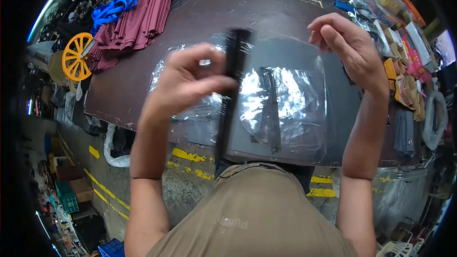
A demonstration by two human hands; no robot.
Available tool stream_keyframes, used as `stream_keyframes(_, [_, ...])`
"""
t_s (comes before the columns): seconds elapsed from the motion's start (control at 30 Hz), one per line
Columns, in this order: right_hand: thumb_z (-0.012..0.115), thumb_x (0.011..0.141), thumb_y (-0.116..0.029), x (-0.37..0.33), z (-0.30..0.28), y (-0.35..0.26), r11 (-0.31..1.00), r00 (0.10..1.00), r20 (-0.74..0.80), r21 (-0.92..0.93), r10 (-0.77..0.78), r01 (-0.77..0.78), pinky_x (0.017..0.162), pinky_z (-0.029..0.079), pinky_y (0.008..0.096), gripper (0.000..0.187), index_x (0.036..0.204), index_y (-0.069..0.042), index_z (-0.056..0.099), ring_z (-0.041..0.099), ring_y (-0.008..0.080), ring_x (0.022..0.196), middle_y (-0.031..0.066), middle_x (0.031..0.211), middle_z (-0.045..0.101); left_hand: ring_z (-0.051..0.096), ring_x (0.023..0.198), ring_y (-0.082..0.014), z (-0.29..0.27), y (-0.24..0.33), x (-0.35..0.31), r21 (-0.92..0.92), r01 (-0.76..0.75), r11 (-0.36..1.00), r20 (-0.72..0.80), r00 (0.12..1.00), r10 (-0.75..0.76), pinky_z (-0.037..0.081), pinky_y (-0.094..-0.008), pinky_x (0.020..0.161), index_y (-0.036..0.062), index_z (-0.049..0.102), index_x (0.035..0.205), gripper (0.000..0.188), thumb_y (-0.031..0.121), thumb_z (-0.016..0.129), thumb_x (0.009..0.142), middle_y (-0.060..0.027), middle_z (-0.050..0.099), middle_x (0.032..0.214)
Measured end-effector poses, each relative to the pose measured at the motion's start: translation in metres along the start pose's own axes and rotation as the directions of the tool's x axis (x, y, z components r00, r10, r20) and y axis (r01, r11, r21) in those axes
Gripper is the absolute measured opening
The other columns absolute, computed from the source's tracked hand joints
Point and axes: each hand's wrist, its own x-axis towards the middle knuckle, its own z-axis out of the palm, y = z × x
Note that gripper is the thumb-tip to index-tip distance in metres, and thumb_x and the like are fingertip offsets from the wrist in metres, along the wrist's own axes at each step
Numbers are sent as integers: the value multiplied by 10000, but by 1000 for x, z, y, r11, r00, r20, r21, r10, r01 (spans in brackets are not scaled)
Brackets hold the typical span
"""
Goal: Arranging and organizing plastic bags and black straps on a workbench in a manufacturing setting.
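My left hand [193, 74] is closed, thumb and fingers pinching a long, narrow black strip [234, 62] held upright above the table. Motion smears the strip, and its edge looks finely toothed; I cannot make out its exact kind. My right hand [350, 47] is raised over the table's right side, its fingers loosely bent and apart from the thumb, with nothing visible in it. Between my hands lies a shiny clear plastic sheet or bag [304, 123]. A similar dark strip [272, 109] lies along its middle.
Under the plastic is a dark grey sheet [285, 50] on the brown table [209, 14]. Folded maroon fabric [143, 19], blue straps [114, 7] and a yellow spoked wheel [77, 57] are at the far left. Boxes and pouches [404, 85] crowd the right edge.
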Motion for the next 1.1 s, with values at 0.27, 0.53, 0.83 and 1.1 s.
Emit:
stream_keyframes(0.27, [636,1066,-207,10,110,189,923,937,173,-298,303,-243,894,559,406,236,1201,-42,738,692,282,968,141,1101,708,617,686,-32,-212,-99,-23,52,402,914,-312,876,-368,456,-181,595,71,676,1113,211,113,814,959,30,690,850])
stream_keyframes(0.53, [675,967,-148,2,142,228,861,863,259,-402,433,-311,1113,479,435,306,1254,-149,783,606,342,1247,140,1259,643,620,714,-41,-262,-232,-54,41,647,762,-430,700,-571,498,-219,616,98,695,1040,196,132,849,924,50,679,849])
stream_keyframes(0.83, [750,939,-192,-6,141,218,896,896,255,-357,364,-263,1113,472,428,304,1226,-94,776,616,338,1246,140,1247,669,712,877,-199,-249,-226,-50,333,668,665,-628,683,-373,584,-343,742,34,642,1308,506,182,880,887,-64,731,1026])
stream_keyframes(1.1, [754,927,-117,-17,111,168,895,928,190,-382,320,-230,952,509,454,171,1027,-19,655,667,371,1103,153,1123,709,622,1262,-392,-96,-152,16,878,43,477,-223,918,328,487,-467,1095,34,650,1320,541,224,856,858,-188,681,1324])
